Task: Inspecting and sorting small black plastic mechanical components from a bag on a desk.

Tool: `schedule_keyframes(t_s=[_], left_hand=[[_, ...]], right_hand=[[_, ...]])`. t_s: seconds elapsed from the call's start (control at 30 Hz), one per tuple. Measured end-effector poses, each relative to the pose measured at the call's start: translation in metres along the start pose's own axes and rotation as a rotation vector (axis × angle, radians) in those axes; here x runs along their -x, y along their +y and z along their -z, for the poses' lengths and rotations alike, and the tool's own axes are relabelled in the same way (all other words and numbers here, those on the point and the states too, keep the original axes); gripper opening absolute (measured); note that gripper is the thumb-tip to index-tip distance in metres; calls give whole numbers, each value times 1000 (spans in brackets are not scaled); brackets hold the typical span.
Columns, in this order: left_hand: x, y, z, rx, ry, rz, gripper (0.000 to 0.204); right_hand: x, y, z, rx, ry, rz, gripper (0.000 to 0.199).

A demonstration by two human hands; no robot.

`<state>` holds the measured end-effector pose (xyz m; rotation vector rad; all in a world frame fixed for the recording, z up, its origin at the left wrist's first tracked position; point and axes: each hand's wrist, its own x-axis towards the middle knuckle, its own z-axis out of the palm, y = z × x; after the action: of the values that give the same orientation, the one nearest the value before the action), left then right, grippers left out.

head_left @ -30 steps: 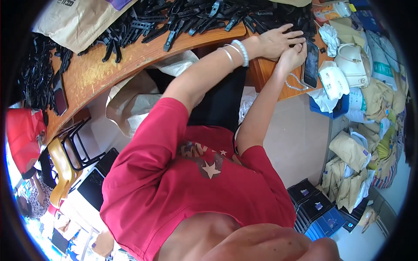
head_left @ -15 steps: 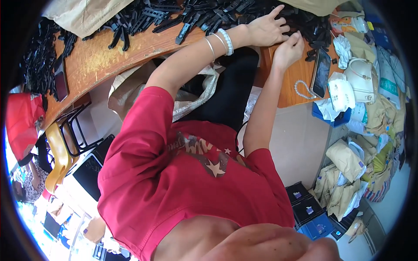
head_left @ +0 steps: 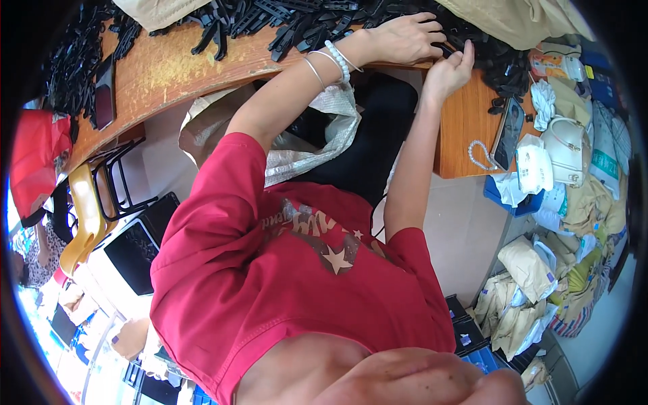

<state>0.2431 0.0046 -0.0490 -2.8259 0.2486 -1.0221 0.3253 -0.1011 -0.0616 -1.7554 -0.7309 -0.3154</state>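
Observation:
Both of my hands meet at the far table edge, beside a heap of black plastic clip-like pieces (head_left: 297,30). My left hand (head_left: 407,39), with beads and a bangle at the wrist, reaches in with its fingers bent. Just to its right and nearer, my right hand (head_left: 447,75) has its fingers curled and its index finger raised. A small dark piece seems to lie between the two hands, but the fingers hide most of it. More black parts (head_left: 503,67) are piled just right of my right hand.
On the right table section are a phone (head_left: 508,135), a bead string (head_left: 480,155) and a white tissue pack (head_left: 534,165). A white handbag (head_left: 565,152) and paper parcels (head_left: 526,270) crowd the right. Another phone (head_left: 104,94) lies left. An open woven sack (head_left: 331,135) sits below the table edge.
The view has shifted a little, so the table sits higher and further right. My left fingers, spread and pointing before, are now bent; my right index finger has straightened upward.

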Motion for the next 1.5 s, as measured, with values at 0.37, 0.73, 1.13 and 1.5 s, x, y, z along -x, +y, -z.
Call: schedule_keyframes(t_s=[0.37,0.73,1.13,1.5], left_hand=[[3,21,9,-42,-12,207,22],[34,58,68,68,27,249,42],[117,-43,128,-186,-196,538,16],[118,-23,151,336,552,975,11]], right_hand=[[11,2,24,340,-110,308,28],[9,22,29,95,117,26,16],[-7,8,43,681,-61,100,21],[-9,37,59,584,15,175,15]])
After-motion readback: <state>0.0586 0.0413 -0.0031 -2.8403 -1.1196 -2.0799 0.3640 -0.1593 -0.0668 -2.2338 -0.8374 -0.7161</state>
